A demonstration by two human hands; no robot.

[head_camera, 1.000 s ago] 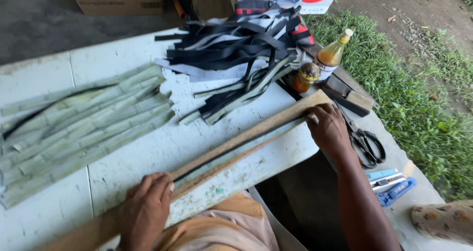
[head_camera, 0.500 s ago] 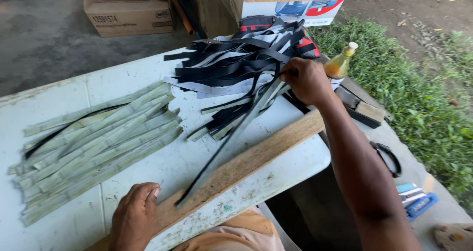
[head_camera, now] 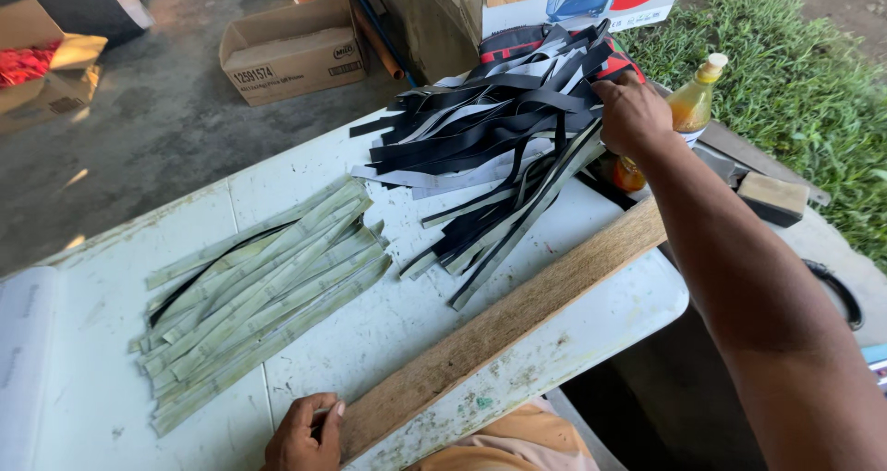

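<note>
My right hand (head_camera: 631,112) reaches across the white table (head_camera: 407,314) and grips strips in a heap of black and pale strips (head_camera: 499,129) at the far right corner. Some of those strips trail down toward the table's middle. My left hand (head_camera: 303,434) rests at the near edge, fingers curled on the end of a long wooden board (head_camera: 504,328) that lies slantwise along the front. A separate pile of pale green strips (head_camera: 263,291) lies flat at the left, one dark strip among them.
Two amber bottles (head_camera: 693,106) stand behind my right hand beside a small wooden block (head_camera: 774,196). Cardboard boxes (head_camera: 294,50) sit on the concrete floor beyond the table. Grass (head_camera: 813,73) lies at the right. Scissors (head_camera: 841,291) lie at the right edge.
My right hand left the board's far end and moved up to the dark strip heap, lifting strips. The left hand stayed on the board's near end. The view tilted up.
</note>
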